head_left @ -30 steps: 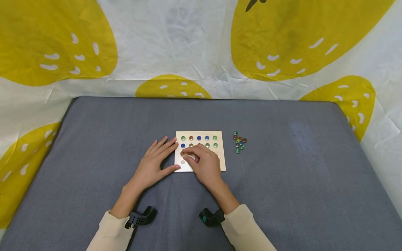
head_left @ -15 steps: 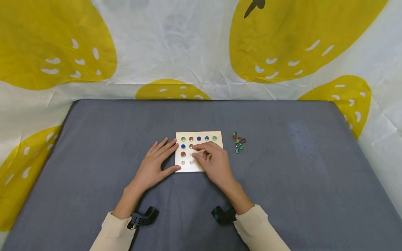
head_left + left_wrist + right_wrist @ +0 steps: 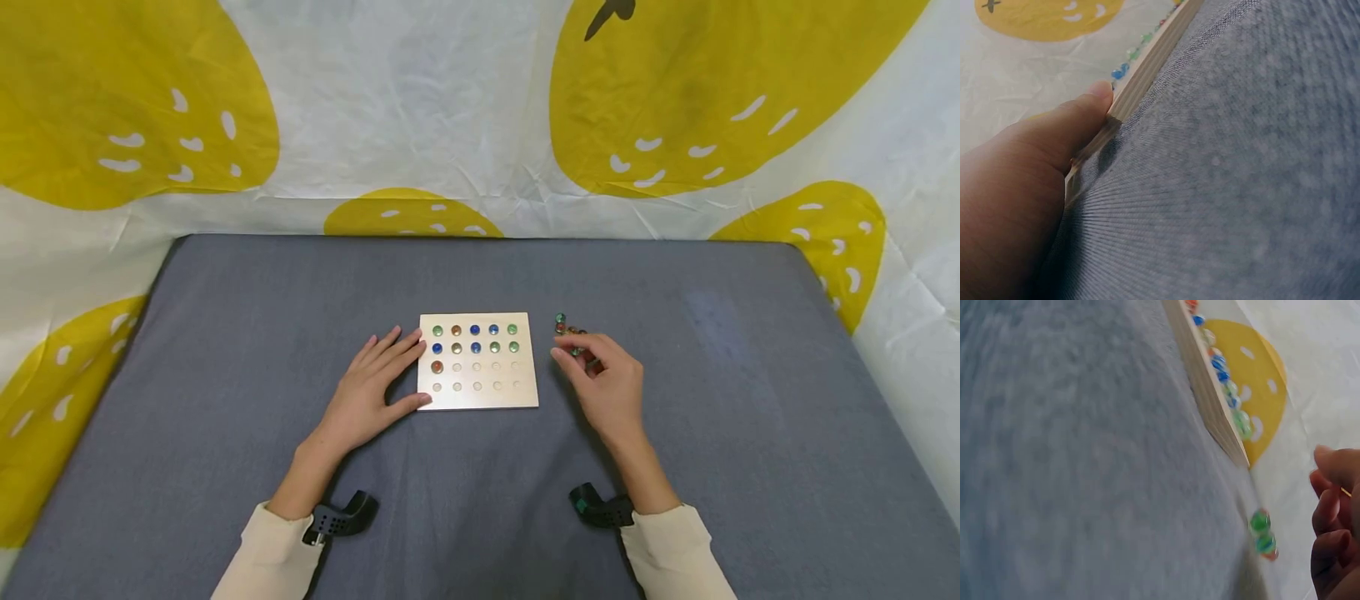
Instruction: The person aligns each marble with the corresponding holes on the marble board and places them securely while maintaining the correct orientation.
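The wooden board (image 3: 486, 358) is touched at its left edge by the spread left hand (image 3: 369, 396). Right of the board, loose marbles (image 3: 561, 327) are partly hidden by the right hand (image 3: 609, 383), thumb and forefinger parted; whether any is touched cannot be told.

My forearms (image 3: 303, 479) reach in from the near side. My left hand (image 3: 364, 397) lies with fingers extended and thumb spread toward the right; at right, my right hand (image 3: 611, 385) bends thumb and forefinger, tips slightly apart.
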`<action>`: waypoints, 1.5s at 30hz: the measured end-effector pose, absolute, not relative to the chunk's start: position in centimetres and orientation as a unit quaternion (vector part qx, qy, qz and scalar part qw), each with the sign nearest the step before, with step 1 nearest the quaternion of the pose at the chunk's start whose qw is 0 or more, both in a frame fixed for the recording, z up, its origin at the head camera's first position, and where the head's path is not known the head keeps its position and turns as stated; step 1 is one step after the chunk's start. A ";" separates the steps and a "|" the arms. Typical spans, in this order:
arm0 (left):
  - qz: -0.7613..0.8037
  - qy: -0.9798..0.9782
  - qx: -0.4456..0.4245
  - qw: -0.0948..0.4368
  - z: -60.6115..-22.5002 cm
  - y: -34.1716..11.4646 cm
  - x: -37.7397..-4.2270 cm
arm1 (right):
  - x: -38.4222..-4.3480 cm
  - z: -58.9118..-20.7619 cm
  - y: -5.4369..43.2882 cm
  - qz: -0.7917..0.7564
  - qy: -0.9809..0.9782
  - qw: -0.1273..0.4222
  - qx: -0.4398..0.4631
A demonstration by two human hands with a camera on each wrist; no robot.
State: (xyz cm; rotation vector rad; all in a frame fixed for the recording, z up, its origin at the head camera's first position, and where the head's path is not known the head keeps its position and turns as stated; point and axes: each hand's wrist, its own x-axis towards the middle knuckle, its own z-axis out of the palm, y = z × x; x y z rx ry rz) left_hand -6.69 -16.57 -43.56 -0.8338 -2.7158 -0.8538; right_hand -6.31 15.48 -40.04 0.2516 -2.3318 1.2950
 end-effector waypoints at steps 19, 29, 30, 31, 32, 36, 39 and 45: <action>-0.276 -0.917 -0.277 0.080 -43.7 -16.5 -6.8 | -6.5 -42.8 17.6 0.483 -0.855 0.186 0.044; -0.281 -0.916 -0.277 0.077 -43.6 -16.6 -6.8 | -6.7 -42.7 17.5 0.430 -0.887 0.166 0.041; -0.280 -0.916 -0.276 0.077 -43.6 -16.6 -6.8 | -6.6 -42.7 17.4 0.429 -0.887 0.165 0.039; -0.280 -0.916 -0.276 0.077 -43.6 -16.6 -6.8 | -6.6 -42.7 17.4 0.429 -0.887 0.164 0.037; -0.279 -0.916 -0.276 0.077 -43.6 -16.6 -6.8 | -6.6 -42.7 17.4 0.430 -0.887 0.163 0.035; -0.279 -0.917 -0.274 0.074 -43.6 -16.6 -6.8 | -6.6 -42.6 17.3 0.427 -0.889 0.162 0.026; -0.280 -0.917 -0.273 0.074 -43.5 -16.6 -6.8 | -6.6 -42.6 17.4 0.419 -0.893 0.164 0.024; -0.284 -0.916 -0.273 0.080 -43.5 -16.5 -6.8 | -6.6 -42.6 17.4 0.402 -0.900 0.168 0.029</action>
